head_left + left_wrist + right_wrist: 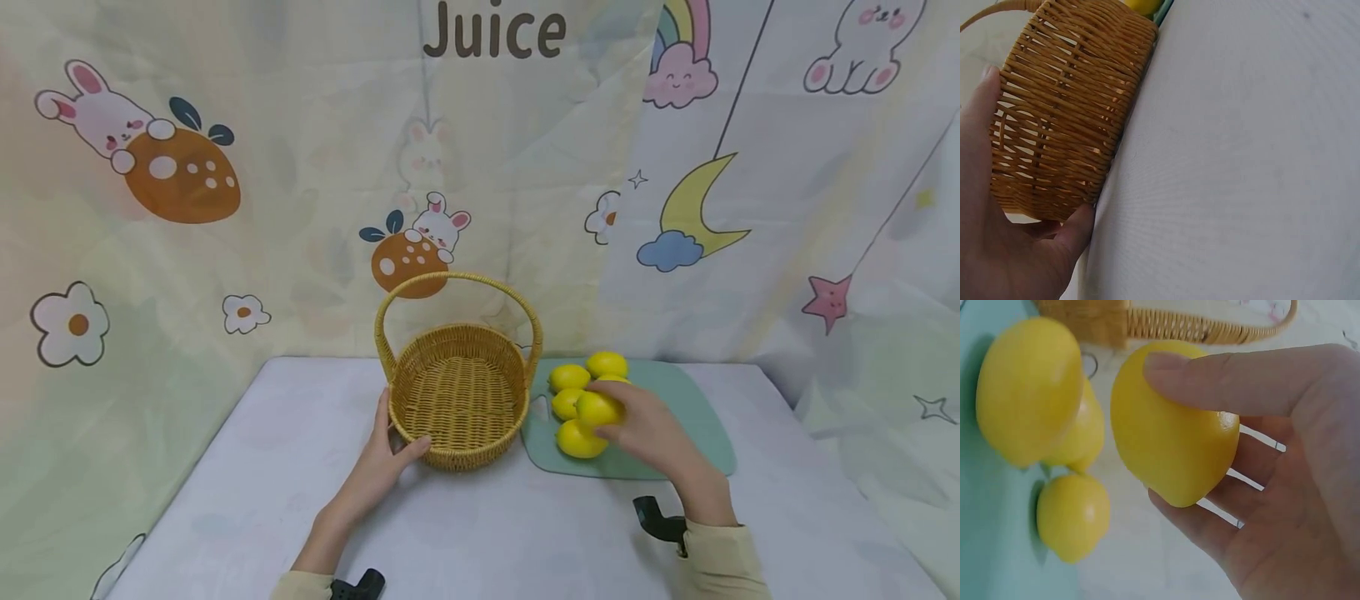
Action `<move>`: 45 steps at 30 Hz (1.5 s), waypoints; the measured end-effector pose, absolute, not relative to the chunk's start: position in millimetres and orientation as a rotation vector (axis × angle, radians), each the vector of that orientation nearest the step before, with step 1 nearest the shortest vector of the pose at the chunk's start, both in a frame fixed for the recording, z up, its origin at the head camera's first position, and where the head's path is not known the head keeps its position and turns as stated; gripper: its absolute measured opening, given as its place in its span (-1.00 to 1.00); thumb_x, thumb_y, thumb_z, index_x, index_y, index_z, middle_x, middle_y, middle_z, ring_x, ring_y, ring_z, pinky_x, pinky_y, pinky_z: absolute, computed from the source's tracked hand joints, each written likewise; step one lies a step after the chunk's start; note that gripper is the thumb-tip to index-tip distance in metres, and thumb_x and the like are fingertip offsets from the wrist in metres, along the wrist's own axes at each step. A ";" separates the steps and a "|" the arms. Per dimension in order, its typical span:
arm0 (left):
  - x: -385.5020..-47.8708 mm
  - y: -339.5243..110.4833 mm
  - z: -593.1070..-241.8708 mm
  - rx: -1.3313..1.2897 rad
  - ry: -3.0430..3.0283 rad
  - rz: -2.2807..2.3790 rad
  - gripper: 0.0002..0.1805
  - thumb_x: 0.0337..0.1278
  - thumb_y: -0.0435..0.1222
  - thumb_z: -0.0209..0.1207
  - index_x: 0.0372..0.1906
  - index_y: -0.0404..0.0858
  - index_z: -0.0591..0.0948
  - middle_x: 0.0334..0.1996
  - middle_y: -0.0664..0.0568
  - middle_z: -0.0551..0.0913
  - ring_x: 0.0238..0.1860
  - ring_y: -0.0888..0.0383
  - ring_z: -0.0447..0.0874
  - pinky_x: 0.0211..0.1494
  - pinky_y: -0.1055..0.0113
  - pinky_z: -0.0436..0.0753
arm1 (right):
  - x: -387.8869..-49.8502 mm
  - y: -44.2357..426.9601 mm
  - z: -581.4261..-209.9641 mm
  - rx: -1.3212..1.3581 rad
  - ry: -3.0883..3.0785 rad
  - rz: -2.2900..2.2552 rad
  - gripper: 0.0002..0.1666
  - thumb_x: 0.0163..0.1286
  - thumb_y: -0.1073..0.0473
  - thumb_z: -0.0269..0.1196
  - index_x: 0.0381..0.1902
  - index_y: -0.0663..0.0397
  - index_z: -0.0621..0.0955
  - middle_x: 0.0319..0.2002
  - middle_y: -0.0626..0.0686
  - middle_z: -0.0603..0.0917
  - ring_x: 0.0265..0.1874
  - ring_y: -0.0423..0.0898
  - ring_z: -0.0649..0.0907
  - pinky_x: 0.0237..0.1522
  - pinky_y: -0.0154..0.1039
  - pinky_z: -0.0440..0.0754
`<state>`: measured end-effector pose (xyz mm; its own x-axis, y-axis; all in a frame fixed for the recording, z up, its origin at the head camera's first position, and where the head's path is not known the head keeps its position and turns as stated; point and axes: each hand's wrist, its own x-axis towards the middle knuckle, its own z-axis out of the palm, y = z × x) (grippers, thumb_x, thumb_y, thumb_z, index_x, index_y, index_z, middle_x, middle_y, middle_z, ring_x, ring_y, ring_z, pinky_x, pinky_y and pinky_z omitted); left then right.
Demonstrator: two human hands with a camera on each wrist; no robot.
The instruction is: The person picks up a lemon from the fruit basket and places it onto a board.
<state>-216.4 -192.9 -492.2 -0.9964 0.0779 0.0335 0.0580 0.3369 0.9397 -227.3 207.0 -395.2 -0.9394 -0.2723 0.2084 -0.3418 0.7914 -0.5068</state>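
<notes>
A woven wicker basket (pixel 459 400) with a tall looped handle stands mid-table, its inside bare of anything. My left hand (pixel 375 467) grips its near left side, thumb by the rim; the left wrist view shows thumb and fingers spread around the wickerwork (pixel 1066 112). To the right, my right hand (pixel 652 429) holds a yellow lemon (pixel 1166 431) between thumb and fingers, above the other fruit. Several more lemons (pixel 581 440) lie on a green board (pixel 675 417); one is partly hidden behind the held lemon and hand.
A white cloth covers the table (pixel 510 533). The board's left edge lies close to the basket's right side. Behind the table hangs a printed fabric backdrop (pixel 315 208). Each wrist wears a black camera mount (pixel 660 521).
</notes>
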 end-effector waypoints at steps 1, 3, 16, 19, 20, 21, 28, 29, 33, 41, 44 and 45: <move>-216.6 -192.8 -492.0 0.132 2.552 1.795 0.16 0.20 0.09 0.28 0.47 0.47 -0.45 0.62 0.01 -0.22 0.61 -0.06 -0.08 0.58 -0.07 0.07 | -227.6 209.9 -395.3 0.480 -2.861 0.845 -0.33 0.17 0.28 0.42 0.28 0.10 0.55 0.25 0.18 0.60 0.26 0.26 0.53 0.27 0.29 0.44; -216.7 -192.7 -491.8 0.136 2.548 1.796 0.16 0.21 0.09 0.28 0.47 0.47 -0.45 0.62 0.01 -0.23 0.61 -0.06 -0.08 0.57 -0.06 0.08 | -228.3 215.0 -396.2 0.452 -2.876 0.836 -0.32 0.16 0.28 0.42 0.28 0.12 0.54 0.26 0.20 0.59 0.27 0.28 0.51 0.28 0.30 0.42; -216.3 -195.3 -492.8 0.144 2.561 1.786 0.16 0.22 0.07 0.27 0.48 0.46 -0.45 0.62 -0.03 -0.20 0.61 -0.07 -0.08 0.57 -0.07 0.07 | -237.9 234.8 -410.5 0.396 -2.988 0.768 -0.35 0.08 0.31 0.38 0.21 0.18 0.59 0.19 0.28 0.62 0.18 0.29 0.55 0.18 0.31 0.48; -216.5 -195.4 -492.6 0.146 2.561 1.783 0.16 0.22 0.08 0.27 0.48 0.46 -0.46 0.62 -0.03 -0.20 0.61 -0.07 -0.09 0.57 -0.08 0.07 | -239.4 238.6 -414.1 0.394 -3.021 0.768 -0.34 0.06 0.31 0.36 0.21 0.21 0.58 0.18 0.30 0.62 0.16 0.29 0.55 0.18 0.31 0.47; -216.6 -195.4 -492.4 0.144 2.563 1.780 0.16 0.22 0.08 0.27 0.48 0.46 -0.46 0.62 -0.03 -0.20 0.61 -0.07 -0.10 0.57 -0.09 0.07 | -240.1 239.8 -415.5 0.394 -3.030 0.768 -0.34 0.06 0.30 0.36 0.21 0.22 0.58 0.19 0.30 0.62 0.17 0.29 0.55 0.18 0.31 0.47; -216.7 -195.5 -492.3 0.143 2.566 1.776 0.16 0.22 0.08 0.27 0.48 0.45 -0.46 0.62 -0.03 -0.20 0.61 -0.07 -0.11 0.57 -0.10 0.05 | -240.7 240.9 -416.9 0.394 -3.037 0.767 -0.33 0.07 0.30 0.36 0.21 0.22 0.57 0.19 0.31 0.61 0.17 0.29 0.55 0.19 0.31 0.46; -215.7 -196.8 -491.6 0.135 2.579 1.760 0.16 0.22 0.09 0.27 0.48 0.44 -0.46 0.63 0.00 -0.22 0.62 -0.06 -0.18 0.59 -0.14 -0.03 | -244.5 244.1 -431.7 0.370 -3.044 0.827 -0.32 0.08 0.31 0.41 0.22 0.26 0.56 0.23 0.35 0.57 0.23 0.35 0.50 0.24 0.35 0.41; -215.7 -197.0 -492.0 0.137 2.579 1.761 0.16 0.22 0.08 0.27 0.48 0.44 -0.46 0.63 0.00 -0.23 0.62 -0.06 -0.18 0.59 -0.15 -0.04 | -245.1 244.4 -434.2 0.366 -3.039 0.836 -0.32 0.09 0.32 0.40 0.23 0.26 0.56 0.24 0.35 0.56 0.25 0.36 0.49 0.25 0.35 0.40; -216.6 -197.3 -493.2 0.147 2.570 1.772 0.16 0.23 0.07 0.26 0.48 0.45 -0.46 0.62 -0.01 -0.22 0.62 -0.07 -0.17 0.58 -0.14 -0.01 | -246.2 246.3 -437.7 0.352 -3.029 0.826 -0.30 0.07 0.38 0.37 0.24 0.29 0.54 0.25 0.36 0.54 0.26 0.39 0.46 0.28 0.37 0.36; -218.2 -198.0 -493.8 0.141 2.576 1.754 0.16 0.22 0.09 0.26 0.48 0.44 -0.47 0.62 -0.04 -0.21 0.61 -0.09 -0.10 0.57 -0.10 0.07 | -246.0 247.0 -438.1 0.334 -3.037 0.781 -0.25 0.01 0.44 0.37 0.26 0.31 0.52 0.24 0.37 0.55 0.25 0.39 0.47 0.28 0.38 0.35; -218.4 -198.4 -493.6 0.137 2.577 1.753 0.16 0.22 0.10 0.27 0.48 0.44 -0.46 0.62 -0.03 -0.21 0.61 -0.09 -0.10 0.57 -0.09 0.06 | -246.5 243.8 -437.7 0.343 -3.036 0.806 -0.24 0.01 0.44 0.36 0.27 0.28 0.52 0.26 0.36 0.54 0.26 0.39 0.46 0.29 0.38 0.36; -218.0 -198.4 -493.7 0.132 2.578 1.752 0.16 0.21 0.10 0.27 0.48 0.45 -0.46 0.62 -0.03 -0.21 0.61 -0.09 -0.10 0.57 -0.09 0.06 | -246.6 242.7 -437.4 0.346 -3.038 0.811 -0.24 0.01 0.44 0.36 0.28 0.27 0.52 0.26 0.35 0.54 0.27 0.38 0.46 0.29 0.37 0.36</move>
